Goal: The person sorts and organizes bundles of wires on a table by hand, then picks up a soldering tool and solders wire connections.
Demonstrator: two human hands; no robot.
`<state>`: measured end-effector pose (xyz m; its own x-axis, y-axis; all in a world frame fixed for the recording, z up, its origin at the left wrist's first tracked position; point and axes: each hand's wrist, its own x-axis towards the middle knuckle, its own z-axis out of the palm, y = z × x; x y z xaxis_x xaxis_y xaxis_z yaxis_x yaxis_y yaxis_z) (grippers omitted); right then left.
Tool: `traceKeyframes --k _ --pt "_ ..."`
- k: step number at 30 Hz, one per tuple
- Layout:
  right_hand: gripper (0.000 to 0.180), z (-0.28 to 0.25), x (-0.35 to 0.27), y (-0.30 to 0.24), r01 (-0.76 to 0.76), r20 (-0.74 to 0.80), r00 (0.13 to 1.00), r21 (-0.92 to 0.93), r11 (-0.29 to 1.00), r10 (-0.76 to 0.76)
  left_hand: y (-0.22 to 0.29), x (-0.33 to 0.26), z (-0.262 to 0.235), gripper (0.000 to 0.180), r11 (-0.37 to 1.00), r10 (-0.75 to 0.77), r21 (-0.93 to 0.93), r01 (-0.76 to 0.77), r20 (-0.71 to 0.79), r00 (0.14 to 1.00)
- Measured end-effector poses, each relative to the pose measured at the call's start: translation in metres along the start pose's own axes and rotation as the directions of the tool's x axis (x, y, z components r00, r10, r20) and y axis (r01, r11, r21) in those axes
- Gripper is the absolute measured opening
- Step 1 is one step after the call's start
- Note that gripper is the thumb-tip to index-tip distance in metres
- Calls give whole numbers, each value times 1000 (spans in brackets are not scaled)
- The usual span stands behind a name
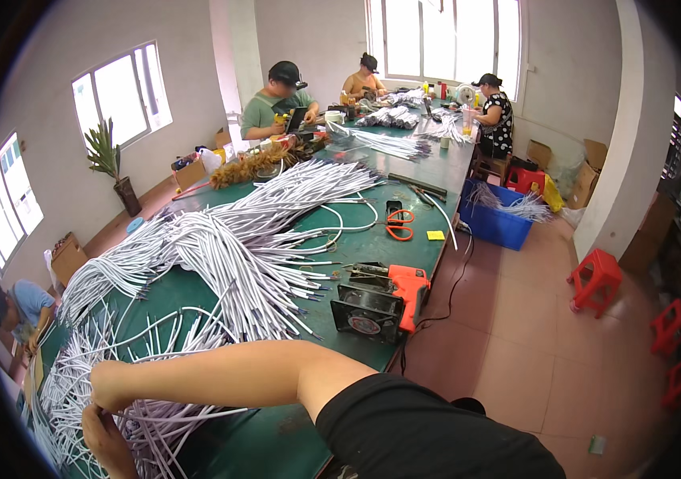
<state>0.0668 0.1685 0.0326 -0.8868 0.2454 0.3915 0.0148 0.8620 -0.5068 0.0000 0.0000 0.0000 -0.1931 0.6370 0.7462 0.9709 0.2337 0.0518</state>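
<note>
My right arm reaches across the lower part of the view to the left, and my right hand is bent down with its fingers curled and mostly hidden. Just below it, close against it, is my left hand, fingers drawn together. Whatever the two hands pinch is too small or covered to make out. Thin white cables with dark ends lie loose under and beside both hands. Farther up the green table, a large heap of white cables spreads out, many ends pointing right.
An orange-red heat gun rests by a black metal stand near the table's right edge. Beyond lie orange-handled scissors and a yellow note. A blue bin and red stools stand right. Several people work around the table.
</note>
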Motion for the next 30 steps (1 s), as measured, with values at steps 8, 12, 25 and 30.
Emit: traceKeyframes --k 8,12,25,30 --pt "24 -3 -22 -15 167 203 972 -249 954 -117 -65 -27 11 55 879 -309 -105 465 619 723" --pt "20 -14 -27 -29 351 122 932 -547 760 -342 6 1 -19 8 984 170 -76 -160 161 972" --pt "26 -47 -31 -4 -314 423 900 465 828 104 28 7 -25 18 964 233 -98 -246 -128 964" --pt "21 -32 -28 -16 48 257 964 86 995 -69 21 8 -25 21 956 280 -73 -285 -71 957"
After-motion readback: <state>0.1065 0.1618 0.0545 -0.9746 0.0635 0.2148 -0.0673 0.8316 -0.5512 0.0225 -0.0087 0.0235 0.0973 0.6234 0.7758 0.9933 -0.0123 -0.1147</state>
